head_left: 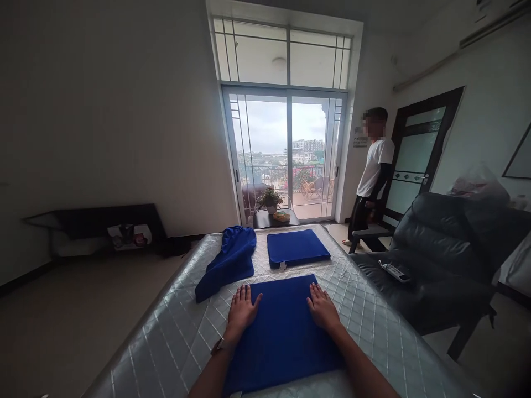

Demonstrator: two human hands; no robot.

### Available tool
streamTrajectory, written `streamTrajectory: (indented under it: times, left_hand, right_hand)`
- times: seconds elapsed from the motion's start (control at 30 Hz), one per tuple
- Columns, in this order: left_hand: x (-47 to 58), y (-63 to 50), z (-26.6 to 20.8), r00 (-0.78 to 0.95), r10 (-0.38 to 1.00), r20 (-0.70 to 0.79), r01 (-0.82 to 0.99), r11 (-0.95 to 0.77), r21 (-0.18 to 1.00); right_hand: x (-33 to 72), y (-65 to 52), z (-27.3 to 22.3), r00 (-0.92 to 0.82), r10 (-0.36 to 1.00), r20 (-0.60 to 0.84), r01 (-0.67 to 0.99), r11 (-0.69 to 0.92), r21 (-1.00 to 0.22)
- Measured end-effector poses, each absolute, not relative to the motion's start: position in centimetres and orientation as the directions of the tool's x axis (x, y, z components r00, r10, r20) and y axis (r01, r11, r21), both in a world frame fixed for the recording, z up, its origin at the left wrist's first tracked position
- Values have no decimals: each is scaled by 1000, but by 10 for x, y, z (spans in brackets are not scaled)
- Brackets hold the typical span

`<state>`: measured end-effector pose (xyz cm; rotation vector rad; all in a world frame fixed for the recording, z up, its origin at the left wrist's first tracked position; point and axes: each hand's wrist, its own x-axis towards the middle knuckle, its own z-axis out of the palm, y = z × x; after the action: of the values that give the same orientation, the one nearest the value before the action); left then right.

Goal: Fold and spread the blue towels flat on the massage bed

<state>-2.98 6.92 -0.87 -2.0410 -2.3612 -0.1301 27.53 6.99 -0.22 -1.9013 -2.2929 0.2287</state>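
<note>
A blue cloth (284,337) lies spread flat in front of me, roughly square, with a small white tag at its near left edge. My left hand (243,307) rests on its far left side, fingers stretched out. On the far right side, my right hand (322,305) lies flat with its fingers extended. Beyond them is a neatly folded blue cloth (296,247) with a white label at its front edge. A crumpled blue cloth (232,260) lies to the left of the folded one.
All the cloths are on a mattress (174,331) with a silvery quilted cover. A dark armchair (431,265) holding a power strip (394,272) stands on the right. Behind the mattress, a small table bears a potted plant (270,200). A person (373,171) stands near the door.
</note>
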Motion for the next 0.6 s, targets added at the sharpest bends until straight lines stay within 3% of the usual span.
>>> streamTrajectory:
  times: [0.1,0.17,0.4,0.6]
  left_hand:
    - [-16,75,6,-224,974,22,974,223,43]
    - [11,77,15,-221,972,75,974,217,60]
    - [151,72,5,288,935,205,927,-326,185]
    - [151,61,-15,258,949,181,929,-295,225]
  right_hand:
    - [274,69,0,-179,983,29,956,181,-231]
    - [274,68,0,-178,983,31,953,181,-245]
    - [279,69,-6,-237,971,43,944,240,-226]
    - [279,68,-8,-223,973,62,943,231,-240]
